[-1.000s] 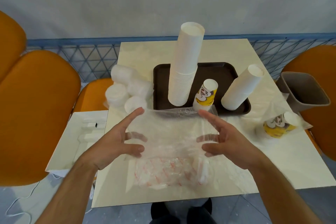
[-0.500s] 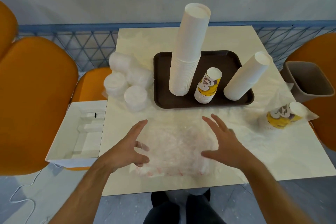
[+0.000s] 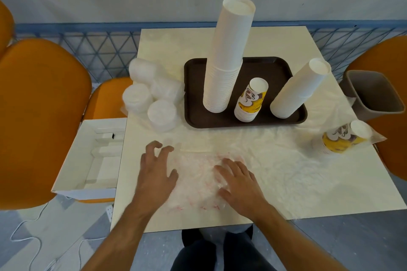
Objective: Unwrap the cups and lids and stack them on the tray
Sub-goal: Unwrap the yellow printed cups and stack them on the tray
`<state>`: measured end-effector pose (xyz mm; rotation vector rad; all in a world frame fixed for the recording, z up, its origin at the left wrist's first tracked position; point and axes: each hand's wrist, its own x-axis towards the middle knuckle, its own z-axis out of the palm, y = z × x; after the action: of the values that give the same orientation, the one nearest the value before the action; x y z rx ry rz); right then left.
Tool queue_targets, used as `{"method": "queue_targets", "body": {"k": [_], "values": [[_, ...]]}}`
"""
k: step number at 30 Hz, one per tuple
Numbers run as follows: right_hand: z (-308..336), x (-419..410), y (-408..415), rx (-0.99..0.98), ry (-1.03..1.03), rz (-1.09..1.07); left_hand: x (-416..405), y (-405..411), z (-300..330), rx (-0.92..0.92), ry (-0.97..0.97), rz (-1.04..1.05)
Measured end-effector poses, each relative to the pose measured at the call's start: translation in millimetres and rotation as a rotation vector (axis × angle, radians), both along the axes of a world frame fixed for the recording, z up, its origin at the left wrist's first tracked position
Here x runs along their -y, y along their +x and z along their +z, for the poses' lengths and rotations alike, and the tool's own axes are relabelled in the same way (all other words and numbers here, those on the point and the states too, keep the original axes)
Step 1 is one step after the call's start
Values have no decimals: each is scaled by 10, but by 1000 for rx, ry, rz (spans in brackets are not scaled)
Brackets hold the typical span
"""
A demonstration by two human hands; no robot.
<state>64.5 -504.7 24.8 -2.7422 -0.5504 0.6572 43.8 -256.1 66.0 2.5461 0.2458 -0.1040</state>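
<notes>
Hands at the near edge of the cream table. My left hand sits on the left edge of the crumpled clear plastic wrapper with red print, its fingers curled like claws on the film; whether they actually pinch it I cannot tell. My right hand lies palm down on the same wrapper, fingers straight and slightly spread, pressing it flat. Beyond the wrapper stands the dark brown rectangular plastic tray. On it: a tall stack of white paper cups, upside down; a short stack of yellow-printed paper cups just beside it; a second white cup stack near the tray's right edge. Left of the tray, on the table, stacks of translucent white plastic lids in clear film. Right, well apart from the tray, a wrapped stack of yellow-printed cups lying in its plastic. Grey bin beyond the table's right edge; open white cardboard box to the left.
</notes>
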Motion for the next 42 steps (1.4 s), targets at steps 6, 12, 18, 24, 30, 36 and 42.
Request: {"method": "queue_targets", "body": {"k": [6, 12, 18, 24, 30, 36, 42], "values": [[8, 27, 33, -11, -10, 6, 546, 64, -290, -200, 106, -489], [95, 336, 136, -58, -28, -2, 112, 104, -422, -477, 245, -557], [93, 494, 179, -110, -67, 2, 9, 138, -356, -537, 364, -595], [293, 637, 211, 117, 197, -352, 334, 179, -193, -359, 257, -455], [493, 1184, 441, 483, 364, -960, 1024, 175, -245, -261, 168, -454], [619, 1772, 752, 698, 328, -1129, 1224, 151, -433, -376, 213, -454], [630, 1955, 1006, 627, 266, -1141, 1246, 143, -488, -361, 249, -437]]}}
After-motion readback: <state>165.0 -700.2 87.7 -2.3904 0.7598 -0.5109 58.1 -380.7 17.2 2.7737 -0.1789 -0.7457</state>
